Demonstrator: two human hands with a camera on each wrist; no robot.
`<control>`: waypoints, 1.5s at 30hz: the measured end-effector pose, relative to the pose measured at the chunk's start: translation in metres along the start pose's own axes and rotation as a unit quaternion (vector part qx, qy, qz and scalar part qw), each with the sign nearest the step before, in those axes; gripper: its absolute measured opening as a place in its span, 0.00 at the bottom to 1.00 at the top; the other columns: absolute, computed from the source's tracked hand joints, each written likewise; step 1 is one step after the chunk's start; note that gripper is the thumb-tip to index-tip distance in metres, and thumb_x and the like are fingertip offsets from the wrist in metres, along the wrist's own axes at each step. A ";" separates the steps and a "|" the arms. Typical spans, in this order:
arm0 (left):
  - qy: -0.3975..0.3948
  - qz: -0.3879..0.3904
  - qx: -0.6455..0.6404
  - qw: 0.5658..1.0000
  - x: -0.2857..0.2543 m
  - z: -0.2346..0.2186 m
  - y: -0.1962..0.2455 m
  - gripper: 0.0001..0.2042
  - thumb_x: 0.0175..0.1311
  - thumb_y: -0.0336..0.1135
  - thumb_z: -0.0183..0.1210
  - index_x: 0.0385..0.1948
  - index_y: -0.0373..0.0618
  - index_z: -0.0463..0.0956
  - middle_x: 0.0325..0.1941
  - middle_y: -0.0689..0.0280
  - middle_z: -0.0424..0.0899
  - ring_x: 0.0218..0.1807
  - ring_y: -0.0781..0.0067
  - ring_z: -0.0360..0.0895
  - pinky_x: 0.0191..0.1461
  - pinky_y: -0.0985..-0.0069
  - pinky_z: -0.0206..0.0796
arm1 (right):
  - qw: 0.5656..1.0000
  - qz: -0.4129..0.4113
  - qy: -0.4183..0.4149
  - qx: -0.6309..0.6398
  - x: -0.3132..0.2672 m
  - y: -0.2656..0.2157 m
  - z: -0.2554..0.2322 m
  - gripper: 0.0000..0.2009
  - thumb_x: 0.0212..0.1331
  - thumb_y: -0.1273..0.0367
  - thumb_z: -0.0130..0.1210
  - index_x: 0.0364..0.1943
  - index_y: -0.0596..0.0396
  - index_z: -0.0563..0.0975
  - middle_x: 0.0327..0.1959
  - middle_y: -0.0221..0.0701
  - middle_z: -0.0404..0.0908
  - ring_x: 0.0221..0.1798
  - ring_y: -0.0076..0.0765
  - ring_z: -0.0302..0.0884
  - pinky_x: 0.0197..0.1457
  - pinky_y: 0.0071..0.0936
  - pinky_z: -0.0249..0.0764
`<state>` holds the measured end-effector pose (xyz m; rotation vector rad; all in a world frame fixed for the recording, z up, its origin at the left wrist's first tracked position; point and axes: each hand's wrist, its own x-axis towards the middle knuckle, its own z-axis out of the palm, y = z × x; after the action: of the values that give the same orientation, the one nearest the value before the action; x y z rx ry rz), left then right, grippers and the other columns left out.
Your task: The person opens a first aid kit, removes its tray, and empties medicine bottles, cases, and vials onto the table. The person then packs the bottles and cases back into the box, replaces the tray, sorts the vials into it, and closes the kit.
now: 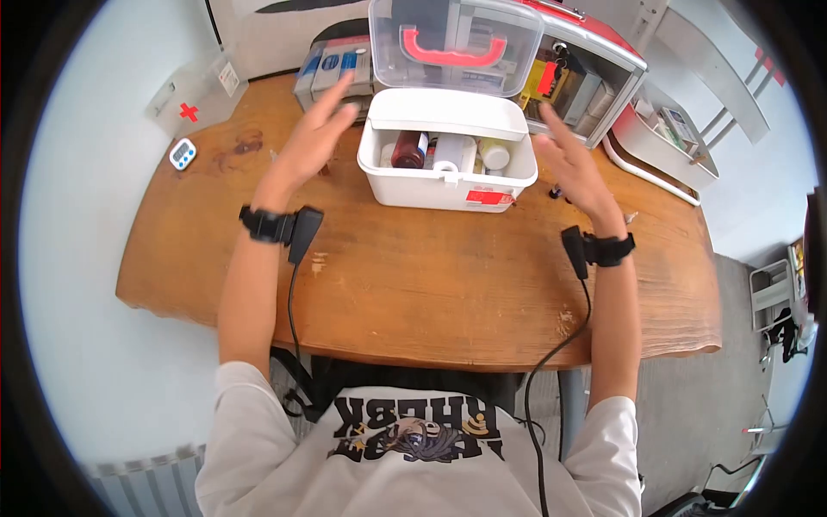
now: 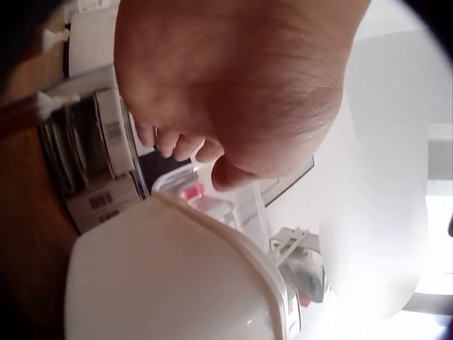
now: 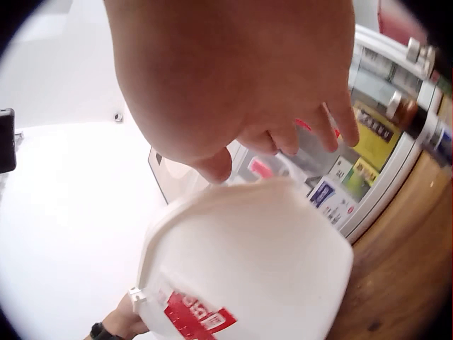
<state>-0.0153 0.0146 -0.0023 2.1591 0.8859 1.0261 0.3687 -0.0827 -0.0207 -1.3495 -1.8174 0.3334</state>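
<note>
A white box (image 1: 431,189) stands on the wooden table, its clear lid (image 1: 465,73) with a red handle (image 1: 452,53) raised behind it. Inside are a brown bottle (image 1: 410,150), a white roll (image 1: 449,153) and a white bottle (image 1: 494,155). My left hand (image 1: 310,142) is just left of the box, fingers extended, holding nothing. My right hand (image 1: 575,171) is at the box's right side, fingers extended and empty. Each wrist view shows a hand above the box's white wall (image 2: 163,269), (image 3: 248,255).
A small timer (image 1: 183,154) and a clear bag with a red cross (image 1: 200,99) are at the left. Boxes (image 1: 340,73) stand behind the left hand. A glass-fronted cabinet (image 1: 586,86) and a white bin (image 1: 668,142) are at the right; small bottles (image 1: 556,192) lie near the right hand.
</note>
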 end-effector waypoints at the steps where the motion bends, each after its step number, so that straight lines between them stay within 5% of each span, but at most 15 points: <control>1: 0.078 0.000 -0.013 0.997 -0.006 -0.009 -0.008 0.25 0.72 0.35 0.49 0.69 0.40 0.59 0.75 0.59 0.59 0.76 0.62 0.54 0.77 0.70 0.45 | 0.999 0.017 0.048 -0.015 -0.008 0.009 -0.006 0.28 0.70 0.57 0.50 0.68 0.61 0.63 0.72 0.44 0.62 0.75 0.43 0.57 0.75 0.33 0.54; 2: 0.073 -0.006 -0.013 0.997 -0.013 -0.021 -0.016 0.25 0.72 0.35 0.49 0.69 0.40 0.59 0.75 0.59 0.59 0.76 0.62 0.54 0.77 0.70 0.45 | 0.993 0.063 0.102 -0.008 -0.013 0.004 -0.017 0.24 0.67 0.62 0.54 0.63 0.60 0.69 0.66 0.44 0.70 0.69 0.44 0.67 0.70 0.33 0.62; 3: 0.084 0.006 0.106 0.991 -0.023 -0.036 -0.024 0.24 0.70 0.33 0.51 0.67 0.40 0.63 0.74 0.57 0.61 0.75 0.61 0.57 0.75 0.69 0.50 | 0.982 -0.026 0.132 -0.136 -0.016 0.012 -0.031 0.21 0.64 0.63 0.57 0.58 0.58 0.75 0.60 0.45 0.75 0.61 0.44 0.73 0.63 0.33 0.68; 4: 0.095 0.022 0.224 0.970 -0.030 -0.049 -0.030 0.23 0.67 0.31 0.53 0.64 0.40 0.67 0.72 0.56 0.64 0.73 0.61 0.60 0.72 0.69 0.54 | 0.985 0.036 0.093 -0.139 -0.021 0.005 -0.035 0.21 0.62 0.63 0.59 0.56 0.58 0.76 0.57 0.44 0.77 0.59 0.44 0.75 0.61 0.33 0.70; 8: 0.055 -0.061 0.182 0.980 -0.054 -0.060 -0.046 0.23 0.62 0.27 0.56 0.62 0.43 0.70 0.69 0.57 0.67 0.70 0.66 0.63 0.71 0.71 0.55 | 0.958 0.260 -0.033 -0.120 -0.033 -0.021 -0.043 0.21 0.55 0.63 0.63 0.52 0.58 0.79 0.51 0.41 0.82 0.51 0.43 0.81 0.55 0.34 0.74; 13: 0.002 -0.213 0.240 0.947 -0.062 -0.069 -0.086 0.25 0.61 0.27 0.59 0.63 0.40 0.69 0.54 0.60 0.76 0.49 0.69 0.74 0.53 0.75 0.67 | 0.969 0.151 -0.028 -0.193 -0.038 0.003 -0.037 0.21 0.50 0.65 0.64 0.51 0.56 0.81 0.49 0.40 0.83 0.49 0.44 0.81 0.53 0.35 0.75; 16: 0.036 -0.173 0.236 0.956 -0.065 -0.069 -0.097 0.22 0.62 0.24 0.55 0.61 0.40 0.70 0.51 0.59 0.79 0.48 0.69 0.75 0.52 0.75 0.68 | 0.961 0.147 -0.031 -0.232 -0.040 0.005 -0.037 0.21 0.50 0.65 0.64 0.50 0.55 0.81 0.47 0.39 0.84 0.49 0.44 0.81 0.52 0.35 0.75; 21: 0.041 -0.148 0.282 0.947 -0.065 -0.073 -0.096 0.22 0.62 0.20 0.52 0.59 0.42 0.70 0.48 0.57 0.80 0.49 0.70 0.76 0.51 0.75 0.68 | 0.950 0.220 -0.085 -0.204 -0.039 -0.005 -0.044 0.17 0.51 0.67 0.63 0.47 0.57 0.81 0.39 0.38 0.84 0.45 0.39 0.83 0.44 0.35 0.76; 23: 0.037 -0.232 0.244 0.941 -0.062 -0.069 -0.086 0.23 0.60 0.19 0.53 0.59 0.43 0.70 0.44 0.58 0.80 0.47 0.69 0.77 0.48 0.74 0.68 | 0.951 0.253 -0.077 -0.162 -0.037 -0.014 -0.048 0.16 0.53 0.69 0.63 0.47 0.57 0.81 0.37 0.37 0.84 0.41 0.35 0.82 0.41 0.32 0.76; 24: 0.065 -0.203 0.271 0.939 -0.064 -0.066 -0.078 0.23 0.62 0.21 0.52 0.61 0.42 0.66 0.40 0.53 0.82 0.44 0.55 0.80 0.53 0.67 0.69 | 0.946 0.290 -0.067 -0.127 -0.036 -0.013 -0.049 0.15 0.54 0.70 0.62 0.47 0.58 0.80 0.34 0.35 0.83 0.37 0.31 0.82 0.38 0.29 0.75; 27: 0.178 -0.154 0.176 0.956 -0.051 -0.065 -0.065 0.21 0.66 0.25 0.52 0.61 0.40 0.61 0.42 0.52 0.82 0.42 0.59 0.81 0.50 0.69 0.71 | 0.985 0.117 0.109 -0.061 -0.031 0.005 -0.054 0.13 0.58 0.71 0.62 0.47 0.58 0.79 0.30 0.30 0.81 0.31 0.22 0.76 0.34 0.21 0.72; 33: 0.136 -0.035 0.021 0.990 0.016 -0.032 0.026 0.17 0.70 0.30 0.53 0.57 0.38 0.61 0.44 0.55 0.81 0.40 0.69 0.81 0.45 0.76 0.72 | 0.965 -0.012 0.261 -0.011 0.029 -0.027 -0.037 0.13 0.59 0.67 0.65 0.43 0.59 0.78 0.28 0.25 0.79 0.31 0.17 0.70 0.34 0.15 0.67; 37: 0.019 0.071 -0.032 0.997 0.055 -0.003 0.031 0.17 0.72 0.32 0.51 0.58 0.38 0.63 0.42 0.57 0.81 0.40 0.69 0.80 0.48 0.74 0.71 | 0.987 -0.040 0.155 0.006 0.057 -0.046 -0.002 0.12 0.60 0.65 0.63 0.42 0.58 0.80 0.28 0.28 0.81 0.30 0.22 0.75 0.35 0.21 0.70; 40: -0.120 -0.037 0.154 0.980 0.065 0.008 0.041 0.17 0.74 0.35 0.45 0.60 0.40 0.67 0.48 0.62 0.76 0.41 0.73 0.75 0.52 0.74 0.66 | 0.989 -0.031 0.056 -0.131 0.067 -0.053 0.013 0.12 0.61 0.62 0.60 0.42 0.54 0.81 0.31 0.37 0.83 0.33 0.42 0.80 0.40 0.36 0.74; 45: -0.111 0.049 0.252 0.960 0.064 0.024 0.019 0.17 0.71 0.32 0.48 0.60 0.40 0.69 0.50 0.60 0.71 0.47 0.69 0.71 0.56 0.73 0.64 | 0.977 -0.055 0.034 -0.204 0.063 -0.033 0.022 0.11 0.60 0.63 0.60 0.42 0.53 0.82 0.34 0.37 0.81 0.37 0.42 0.79 0.43 0.36 0.74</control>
<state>0.0412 0.0466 0.0265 2.7000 1.0211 0.6230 0.3250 -0.0341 0.0152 -1.5033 -1.9622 -0.1540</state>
